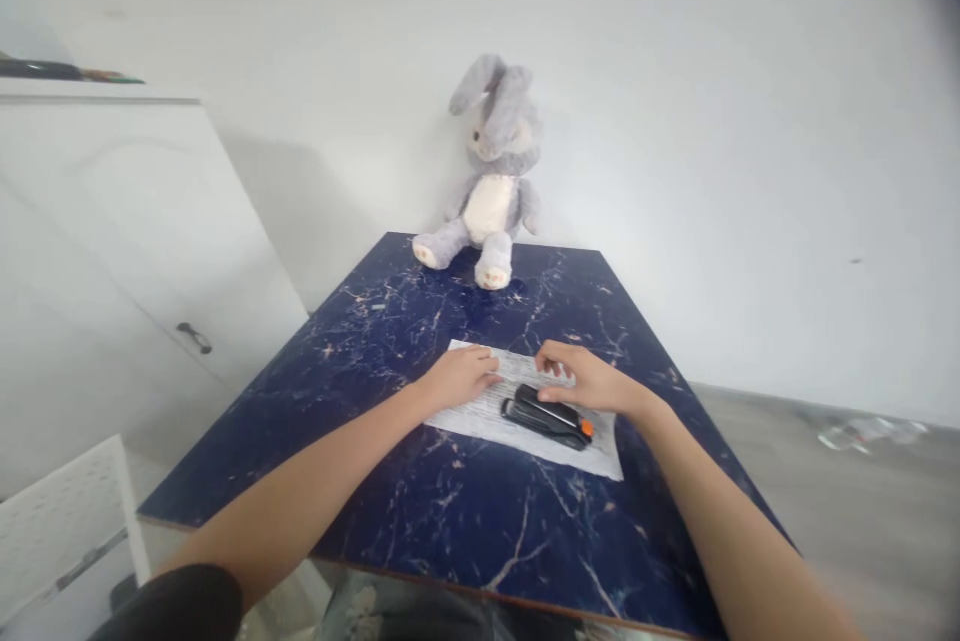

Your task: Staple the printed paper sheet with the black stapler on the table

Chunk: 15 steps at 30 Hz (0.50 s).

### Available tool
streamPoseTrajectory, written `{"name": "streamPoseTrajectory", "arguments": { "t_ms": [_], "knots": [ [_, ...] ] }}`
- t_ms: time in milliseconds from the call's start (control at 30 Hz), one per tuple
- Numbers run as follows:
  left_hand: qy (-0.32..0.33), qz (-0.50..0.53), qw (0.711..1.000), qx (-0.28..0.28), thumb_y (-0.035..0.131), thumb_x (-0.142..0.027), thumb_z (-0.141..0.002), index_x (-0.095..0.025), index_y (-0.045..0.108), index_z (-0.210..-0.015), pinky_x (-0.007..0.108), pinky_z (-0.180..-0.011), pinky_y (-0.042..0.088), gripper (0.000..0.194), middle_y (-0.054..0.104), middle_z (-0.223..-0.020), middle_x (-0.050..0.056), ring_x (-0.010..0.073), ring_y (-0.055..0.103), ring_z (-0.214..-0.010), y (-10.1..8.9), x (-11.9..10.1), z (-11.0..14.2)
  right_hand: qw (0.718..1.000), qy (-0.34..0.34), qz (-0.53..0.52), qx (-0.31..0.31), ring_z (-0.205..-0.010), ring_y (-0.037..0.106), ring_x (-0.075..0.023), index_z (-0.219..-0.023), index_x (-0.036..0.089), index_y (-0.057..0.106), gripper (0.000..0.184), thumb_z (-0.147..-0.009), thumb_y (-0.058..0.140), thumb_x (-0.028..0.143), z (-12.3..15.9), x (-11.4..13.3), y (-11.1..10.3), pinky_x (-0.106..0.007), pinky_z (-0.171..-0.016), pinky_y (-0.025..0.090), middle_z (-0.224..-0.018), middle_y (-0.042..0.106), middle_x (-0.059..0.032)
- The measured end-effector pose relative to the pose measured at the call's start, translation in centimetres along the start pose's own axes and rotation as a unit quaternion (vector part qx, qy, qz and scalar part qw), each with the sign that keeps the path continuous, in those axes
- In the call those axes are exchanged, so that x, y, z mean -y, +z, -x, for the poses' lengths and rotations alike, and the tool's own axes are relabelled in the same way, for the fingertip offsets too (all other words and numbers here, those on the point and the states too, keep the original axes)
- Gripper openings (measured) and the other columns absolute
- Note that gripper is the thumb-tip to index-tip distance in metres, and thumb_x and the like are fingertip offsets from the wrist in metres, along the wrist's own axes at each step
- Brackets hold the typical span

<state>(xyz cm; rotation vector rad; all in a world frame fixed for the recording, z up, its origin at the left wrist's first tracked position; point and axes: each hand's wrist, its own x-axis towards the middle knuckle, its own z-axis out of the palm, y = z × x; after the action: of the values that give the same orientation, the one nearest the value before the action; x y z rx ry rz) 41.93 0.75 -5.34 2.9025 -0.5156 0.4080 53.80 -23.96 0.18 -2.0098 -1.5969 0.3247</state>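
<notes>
A sheet of printed paper (480, 417) lies at a slant on the blue marbled table (420, 511). On the sheet rests a black stapler (547, 418) with an orange piece at its right end. My left hand (465, 376) lies over the left part of the paper, with its fingers stretched to the right and the thumb apart. Just beyond the stapler is my right hand (574, 374), its fingers loosely bent and spread from the thumb. The right thumb is at the stapler's upper edge; whether it touches, I cannot tell.
A grey plush rabbit (491, 206) sits at the table's far end against the white wall. To the left stands a white cabinet (112, 221) with a dark handle. A white perforated chair back (67, 511) is at lower left. Clear plastic (870, 434) lies on the floor at right.
</notes>
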Motion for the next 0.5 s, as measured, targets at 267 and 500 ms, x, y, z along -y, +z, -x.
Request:
{"name": "streamPoseTrajectory", "arguments": {
  "t_ms": [267, 500],
  "knots": [
    [-0.047, -0.034, 0.998, -0.023, 0.056, -0.031, -0.100, -0.018, 0.066, -0.089, 0.027, -0.073, 0.046, 0.020, 0.062, -0.090, 0.004, 0.0182, 0.060, -0.090, 0.1, -0.4, -0.4, 0.996, -0.027, 0.075, 0.032, -0.085, 0.054, -0.0209, -0.096, 0.021, 0.056, 0.028, -0.086, 0.070, 0.042, -0.3, 2.4, 1.8, -0.033, -0.075, 0.044, -0.095, 0.058, -0.0049],
    [-0.042, -0.008, 0.999, -0.013, 0.052, -0.029, -0.101, -0.018, 0.068, -0.096, 0.029, -0.077, 0.047, 0.020, 0.063, -0.094, 0.005, 0.0193, 0.060, -0.094, 0.4, 0.2, -0.4, 0.967, 0.092, -0.194, -0.136, -0.079, 0.060, -0.0220, -0.095, 0.022, 0.060, 0.022, -0.089, 0.064, 0.044, 0.2, 0.5, 0.7, -0.039, -0.075, 0.050, -0.090, 0.066, -0.0036]
  ]
}}
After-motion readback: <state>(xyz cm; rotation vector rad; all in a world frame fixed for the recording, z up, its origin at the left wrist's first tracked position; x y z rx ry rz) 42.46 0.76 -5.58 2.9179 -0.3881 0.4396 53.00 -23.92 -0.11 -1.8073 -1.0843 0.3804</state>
